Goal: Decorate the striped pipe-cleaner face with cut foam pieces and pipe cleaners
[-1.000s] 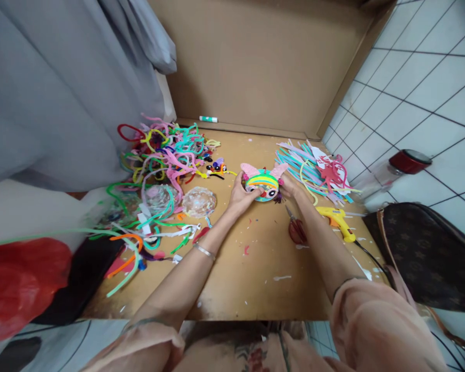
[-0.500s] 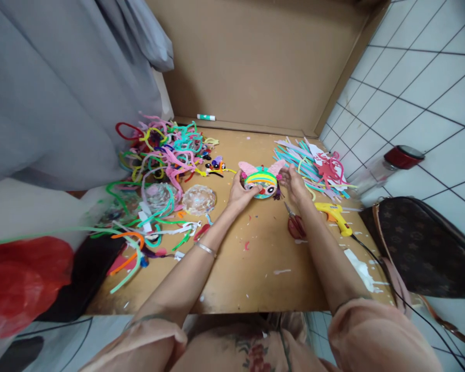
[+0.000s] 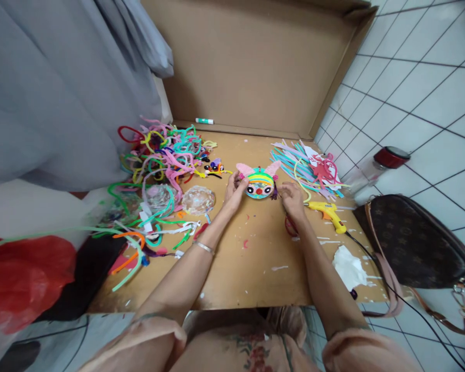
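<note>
A round animal-face craft [image 3: 260, 187] with pink ears, striped yellow and green bands, black-and-white eyes and a red nose faces up over the middle of the table. My left hand [image 3: 235, 190] grips its left edge, thumb in front. From its right side hangs a dark purple tassel [image 3: 274, 192]. Just beside that tassel, my right hand [image 3: 292, 199] has its fingertips drawn together; whether they pinch a strand is too small to see. Red-handled scissors [image 3: 290, 226] lie partly hidden under my right wrist.
Tangled pipe cleaners [image 3: 174, 150] and clear plastic domes [image 3: 198, 200] cover the left side. Straight pipe cleaners [image 3: 289, 163] lie at the back right. A yellow glue gun [image 3: 329, 214], white tissue [image 3: 349, 267], brown handbag [image 3: 418, 237] and red-lidded bottle [image 3: 387, 157] are on the right.
My right hand has come down from the right ear to beside the tassel, its fingers closing. My left thumb has moved off the face to its left edge, uncovering the eyes and nose.
</note>
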Available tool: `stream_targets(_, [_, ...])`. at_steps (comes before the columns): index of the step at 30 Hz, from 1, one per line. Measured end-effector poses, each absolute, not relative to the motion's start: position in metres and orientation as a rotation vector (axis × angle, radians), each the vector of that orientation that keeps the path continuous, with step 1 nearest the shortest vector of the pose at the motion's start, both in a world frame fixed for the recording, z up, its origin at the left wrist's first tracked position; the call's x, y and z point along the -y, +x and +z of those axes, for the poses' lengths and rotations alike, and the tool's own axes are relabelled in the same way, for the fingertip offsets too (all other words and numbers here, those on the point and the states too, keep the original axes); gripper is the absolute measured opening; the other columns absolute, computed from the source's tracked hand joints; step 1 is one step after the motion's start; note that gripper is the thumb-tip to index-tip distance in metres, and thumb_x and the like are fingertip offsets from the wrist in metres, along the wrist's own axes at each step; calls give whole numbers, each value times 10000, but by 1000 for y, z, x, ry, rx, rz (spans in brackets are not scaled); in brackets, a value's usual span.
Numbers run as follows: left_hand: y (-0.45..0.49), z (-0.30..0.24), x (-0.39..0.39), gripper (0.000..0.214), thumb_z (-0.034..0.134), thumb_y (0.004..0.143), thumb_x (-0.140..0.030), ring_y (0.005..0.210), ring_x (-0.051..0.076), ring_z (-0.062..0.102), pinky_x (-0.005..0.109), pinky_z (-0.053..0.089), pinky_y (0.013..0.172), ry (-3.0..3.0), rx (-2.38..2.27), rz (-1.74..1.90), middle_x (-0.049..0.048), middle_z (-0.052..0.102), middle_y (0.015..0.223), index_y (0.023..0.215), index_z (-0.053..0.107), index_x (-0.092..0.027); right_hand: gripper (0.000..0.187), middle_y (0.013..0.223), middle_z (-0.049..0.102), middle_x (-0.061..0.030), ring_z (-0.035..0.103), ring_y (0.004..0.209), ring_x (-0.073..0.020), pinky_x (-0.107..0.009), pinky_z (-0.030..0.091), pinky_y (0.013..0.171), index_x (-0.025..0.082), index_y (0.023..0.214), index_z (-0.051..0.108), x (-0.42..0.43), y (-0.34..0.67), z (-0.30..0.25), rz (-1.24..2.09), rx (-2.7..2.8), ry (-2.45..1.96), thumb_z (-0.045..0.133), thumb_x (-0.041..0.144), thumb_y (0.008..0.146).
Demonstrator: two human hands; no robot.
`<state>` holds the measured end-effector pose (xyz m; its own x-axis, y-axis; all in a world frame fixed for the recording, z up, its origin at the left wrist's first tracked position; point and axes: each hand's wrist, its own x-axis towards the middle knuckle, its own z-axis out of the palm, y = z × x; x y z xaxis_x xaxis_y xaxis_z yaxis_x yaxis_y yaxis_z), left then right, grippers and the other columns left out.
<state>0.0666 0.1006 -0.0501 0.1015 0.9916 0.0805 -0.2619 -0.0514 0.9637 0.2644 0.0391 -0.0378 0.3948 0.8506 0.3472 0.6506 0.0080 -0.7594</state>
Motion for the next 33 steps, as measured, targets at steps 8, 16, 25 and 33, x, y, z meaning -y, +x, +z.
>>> stream_targets(8, [65, -50, -104, 479, 609, 841, -330, 1283, 239, 561, 356, 477, 1041, 1076, -925, 1343, 112, 590, 1376, 1297, 537, -204, 328, 1069, 738, -87, 636, 1069, -280, -447, 436, 986, 214, 920, 762, -48, 262, -14, 249, 1756, -2058, 443, 173, 856])
stream_targets(16, [46, -53, -121, 419, 465, 693, -60, 1106, 193, 617, 356, 470, 1046, 1187, -1276, 1494, 74, 652, 1159, 1065, 592, -204, 435, 1325, 612, -186, 527, 1260, -350, -526, 407, 1038, 136, 1251, 648, -44, 268, -18, 42, 1485, -2110, 481, 243, 865])
stream_targets(25, [44, -44, -112, 384, 628, 764, -180, 1285, 348, 475, 511, 399, 1082, 1981, -1558, 868, 88, 554, 1404, 1135, 702, -249, 405, 1280, 640, -166, 517, 1251, -364, -527, 402, 997, 212, 1209, 699, -62, 260, -24, 215, 1591, -2205, 597, 344, 839])
stream_targets(33, [46, -43, -116, 213, 544, 850, -209, 1212, 288, 541, 433, 411, 1057, 2084, -1494, 843, 108, 647, 1296, 956, 726, -183, 118, 870, 729, -91, 658, 916, -255, -368, 484, 840, 185, 705, 694, -68, 269, -33, 365, 1435, -2015, 607, 257, 738])
